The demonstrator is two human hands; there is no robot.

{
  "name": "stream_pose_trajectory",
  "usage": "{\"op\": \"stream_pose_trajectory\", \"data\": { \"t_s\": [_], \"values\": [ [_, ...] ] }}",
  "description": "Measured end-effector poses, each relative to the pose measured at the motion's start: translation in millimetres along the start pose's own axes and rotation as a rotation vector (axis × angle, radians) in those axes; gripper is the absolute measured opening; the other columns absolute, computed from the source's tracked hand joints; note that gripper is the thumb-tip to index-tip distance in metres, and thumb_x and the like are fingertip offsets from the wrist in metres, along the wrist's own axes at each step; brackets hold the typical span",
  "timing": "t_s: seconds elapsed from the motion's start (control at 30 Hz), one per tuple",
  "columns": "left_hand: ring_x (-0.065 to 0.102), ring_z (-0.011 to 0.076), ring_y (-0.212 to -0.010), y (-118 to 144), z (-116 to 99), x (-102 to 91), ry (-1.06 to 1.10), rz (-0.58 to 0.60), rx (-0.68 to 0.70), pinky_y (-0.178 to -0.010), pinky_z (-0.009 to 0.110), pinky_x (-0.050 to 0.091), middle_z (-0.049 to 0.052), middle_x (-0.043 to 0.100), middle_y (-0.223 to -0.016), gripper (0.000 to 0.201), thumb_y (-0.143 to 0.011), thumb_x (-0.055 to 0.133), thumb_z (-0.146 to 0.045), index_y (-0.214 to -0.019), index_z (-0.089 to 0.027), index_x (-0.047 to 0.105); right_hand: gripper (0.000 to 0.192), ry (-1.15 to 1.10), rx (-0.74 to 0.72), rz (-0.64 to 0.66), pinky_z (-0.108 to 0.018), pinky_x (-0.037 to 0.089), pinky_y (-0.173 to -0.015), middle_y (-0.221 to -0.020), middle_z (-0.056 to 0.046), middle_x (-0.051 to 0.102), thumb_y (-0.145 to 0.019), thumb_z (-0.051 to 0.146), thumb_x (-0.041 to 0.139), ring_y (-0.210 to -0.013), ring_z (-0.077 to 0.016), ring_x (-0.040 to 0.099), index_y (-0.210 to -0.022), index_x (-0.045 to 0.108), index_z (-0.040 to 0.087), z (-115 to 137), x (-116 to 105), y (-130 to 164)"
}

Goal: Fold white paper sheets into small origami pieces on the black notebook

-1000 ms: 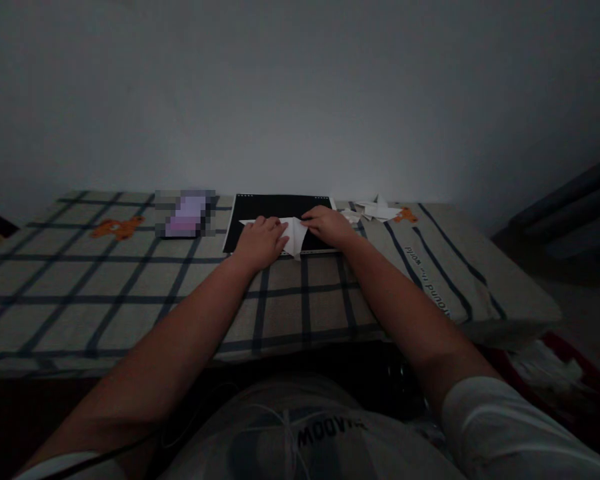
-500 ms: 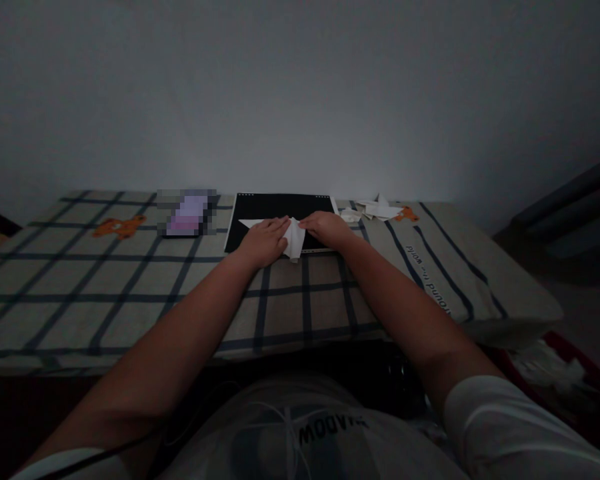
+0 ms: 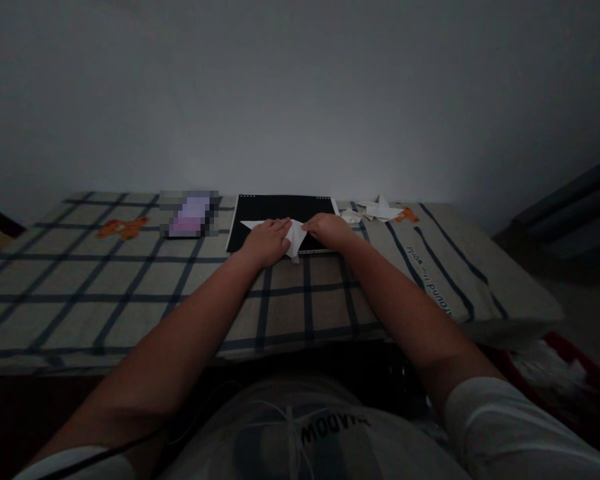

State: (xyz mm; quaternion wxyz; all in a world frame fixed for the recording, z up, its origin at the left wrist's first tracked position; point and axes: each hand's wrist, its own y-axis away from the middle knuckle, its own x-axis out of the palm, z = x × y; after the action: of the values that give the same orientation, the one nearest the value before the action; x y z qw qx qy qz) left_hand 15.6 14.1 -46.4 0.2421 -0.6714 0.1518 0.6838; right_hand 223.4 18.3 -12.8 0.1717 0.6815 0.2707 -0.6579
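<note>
A piece of folded white paper [image 3: 296, 236] lies over the front part of a black sheet or pad [image 3: 280, 205], a pointed corner sticking out to the left and another over the near edge. My left hand [image 3: 267, 243] rests flat on its left part, fingers stretched out and pressing it down. At its right edge, my right hand [image 3: 328, 230] pinches the paper between thumb and fingers. The fingertips are small and dark, so the exact crease under them cannot be made out.
Folded white paper pieces [image 3: 381, 211] lie right of the pad, with a smaller crumpled one [image 3: 351, 215] beside them. A phone [image 3: 190, 215] lies to the left. The checked tablecloth [image 3: 145, 280] covers the table, which meets a grey wall [image 3: 290, 100]. A red bin [image 3: 565, 353] stands below right.
My right hand has shifted slightly right with the paper's edge, and the paper between my hands is spread a little wider. My left hand stays almost in place.
</note>
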Motion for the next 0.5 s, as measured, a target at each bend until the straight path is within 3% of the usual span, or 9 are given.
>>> {"op": "stream_pose_trajectory", "data": {
  "t_s": [0.27,0.43,0.5],
  "values": [
    [0.042,0.0281,-0.146,-1,1,4.1,0.017,-0.024,0.003,-0.115,0.044,0.036,0.013,0.039,-0.164,0.061,-0.099,0.033,-0.030,-0.157,-0.009,0.039,0.036,0.010,0.023,0.032,-0.032,0.049,-0.095,-0.123,-0.019,0.073,-0.104,0.019,0.046,-0.116,-0.0254,0.066,-0.124,0.073,0.008,-3,-1,3],
    [0.043,0.0278,-0.146,3,-2,4.4,0.024,-0.070,-0.006,-0.118,0.045,0.034,0.012,0.043,-0.162,0.059,-0.101,0.033,-0.031,-0.156,-0.011,0.041,0.037,-0.052,-0.104,-0.115,-0.036,0.048,-0.099,-0.132,-0.015,0.070,-0.102,0.020,0.051,-0.122,-0.0258,0.062,-0.134,0.068,0.015,-12,10,2],
    [0.044,0.0292,-0.146,4,-2,5.2,0.039,-0.086,0.008,-0.118,0.046,0.034,0.015,0.043,-0.161,0.059,-0.101,0.034,-0.030,-0.155,-0.009,0.042,0.035,-0.071,-0.130,-0.151,-0.037,0.048,-0.099,-0.130,-0.015,0.071,-0.102,0.020,0.051,-0.120,-0.0253,0.062,-0.130,0.071,0.016,-13,13,1]
  ]
}}
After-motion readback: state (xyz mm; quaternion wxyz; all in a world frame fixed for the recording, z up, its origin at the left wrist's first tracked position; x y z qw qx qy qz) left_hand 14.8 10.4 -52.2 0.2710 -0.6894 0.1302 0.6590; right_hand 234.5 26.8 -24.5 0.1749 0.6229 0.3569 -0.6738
